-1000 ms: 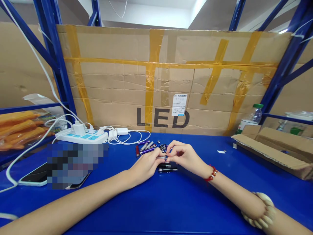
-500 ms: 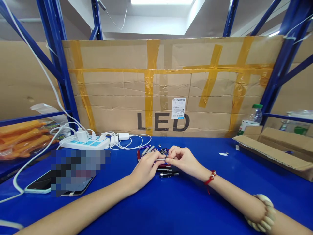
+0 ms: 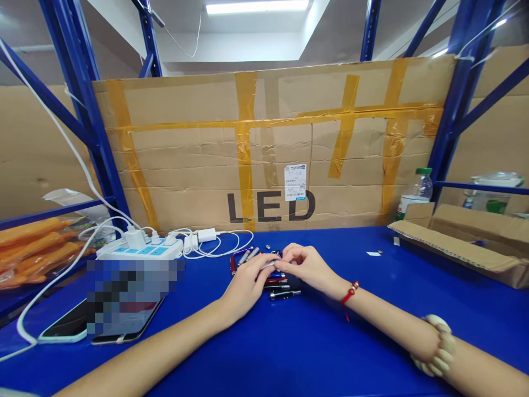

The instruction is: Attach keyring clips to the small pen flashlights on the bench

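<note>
My left hand [image 3: 247, 282] is closed around a slim silvery-white tube [image 3: 268, 264], held between thumb and fingers just above the blue table. At the tube's right end, my right hand [image 3: 309, 267] is closed in a pinch, and its fingertips hide that end. Below and behind my hands lies a cluster of small pen-shaped metal tubes. A black tube [image 3: 285, 295] is at the front, with a dark red tube [image 3: 276, 281] a little behind it. Silver tubes [image 3: 251, 254] lie behind my left hand. My hands partly cover the cluster.
A white power strip [image 3: 144, 251] with cables stands at the back left, with a phone [image 3: 66, 325] and a dark tablet-like device [image 3: 124, 333] before it. An open cardboard box [image 3: 454, 237] and a bottle [image 3: 417, 190] are at right. A taped cardboard sheet [image 3: 185, 160] closes the back.
The view has shifted and tilted slightly. Both hands stay together at the silvery tube, which now slants up a little more to the right.
</note>
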A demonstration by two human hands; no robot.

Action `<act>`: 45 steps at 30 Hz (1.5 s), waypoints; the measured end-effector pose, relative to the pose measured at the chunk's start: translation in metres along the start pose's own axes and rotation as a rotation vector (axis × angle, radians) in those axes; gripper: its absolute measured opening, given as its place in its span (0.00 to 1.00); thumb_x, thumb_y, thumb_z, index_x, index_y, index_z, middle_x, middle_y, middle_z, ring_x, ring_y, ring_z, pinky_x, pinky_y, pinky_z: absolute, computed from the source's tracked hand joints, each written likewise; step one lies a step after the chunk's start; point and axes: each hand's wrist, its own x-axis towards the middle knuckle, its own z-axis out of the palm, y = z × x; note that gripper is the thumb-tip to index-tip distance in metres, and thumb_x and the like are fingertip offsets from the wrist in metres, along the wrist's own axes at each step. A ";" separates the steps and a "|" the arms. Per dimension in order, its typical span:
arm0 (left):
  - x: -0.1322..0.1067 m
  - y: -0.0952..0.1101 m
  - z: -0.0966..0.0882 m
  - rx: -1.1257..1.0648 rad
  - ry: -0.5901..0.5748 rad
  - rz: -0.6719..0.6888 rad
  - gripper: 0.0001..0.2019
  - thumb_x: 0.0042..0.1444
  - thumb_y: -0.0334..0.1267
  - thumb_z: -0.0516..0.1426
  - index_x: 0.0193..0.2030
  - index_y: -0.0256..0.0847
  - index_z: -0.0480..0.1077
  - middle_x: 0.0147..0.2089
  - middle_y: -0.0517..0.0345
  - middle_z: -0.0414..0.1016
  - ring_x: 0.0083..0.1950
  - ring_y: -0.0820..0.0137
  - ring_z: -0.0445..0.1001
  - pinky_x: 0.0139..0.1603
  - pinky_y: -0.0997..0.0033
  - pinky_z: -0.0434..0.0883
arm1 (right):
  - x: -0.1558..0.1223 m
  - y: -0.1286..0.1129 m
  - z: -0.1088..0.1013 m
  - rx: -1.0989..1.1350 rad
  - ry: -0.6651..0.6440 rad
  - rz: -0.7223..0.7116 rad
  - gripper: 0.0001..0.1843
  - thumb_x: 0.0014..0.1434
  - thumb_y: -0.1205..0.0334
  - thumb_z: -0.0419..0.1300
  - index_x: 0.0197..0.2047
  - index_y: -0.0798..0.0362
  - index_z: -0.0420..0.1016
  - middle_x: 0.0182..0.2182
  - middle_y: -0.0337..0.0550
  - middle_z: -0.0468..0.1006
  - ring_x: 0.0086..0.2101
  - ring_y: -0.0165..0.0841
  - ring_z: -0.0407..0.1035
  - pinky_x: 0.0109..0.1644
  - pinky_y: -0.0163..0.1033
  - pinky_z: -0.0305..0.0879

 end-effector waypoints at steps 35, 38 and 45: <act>-0.003 -0.003 -0.001 0.071 -0.127 0.048 0.14 0.62 0.35 0.43 0.47 0.38 0.67 0.46 0.52 0.72 0.49 0.66 0.67 0.53 0.63 0.63 | -0.005 -0.007 -0.010 -0.091 -0.094 -0.190 0.11 0.48 0.54 0.64 0.23 0.53 0.77 0.33 0.43 0.69 0.26 0.26 0.63 0.27 0.33 0.61; -0.003 -0.004 0.000 0.056 -0.147 0.048 0.14 0.62 0.35 0.43 0.48 0.38 0.66 0.45 0.52 0.72 0.47 0.66 0.68 0.50 0.65 0.65 | -0.005 -0.005 -0.010 -0.089 -0.094 -0.195 0.13 0.48 0.53 0.64 0.23 0.53 0.77 0.32 0.43 0.69 0.28 0.27 0.63 0.28 0.33 0.62; -0.003 -0.003 -0.002 -0.043 -0.149 0.048 0.13 0.61 0.32 0.45 0.45 0.38 0.68 0.39 0.55 0.73 0.39 0.70 0.71 0.42 0.71 0.68 | -0.008 -0.008 -0.008 -0.049 -0.087 -0.232 0.12 0.50 0.53 0.62 0.23 0.53 0.77 0.30 0.41 0.66 0.25 0.25 0.62 0.28 0.33 0.63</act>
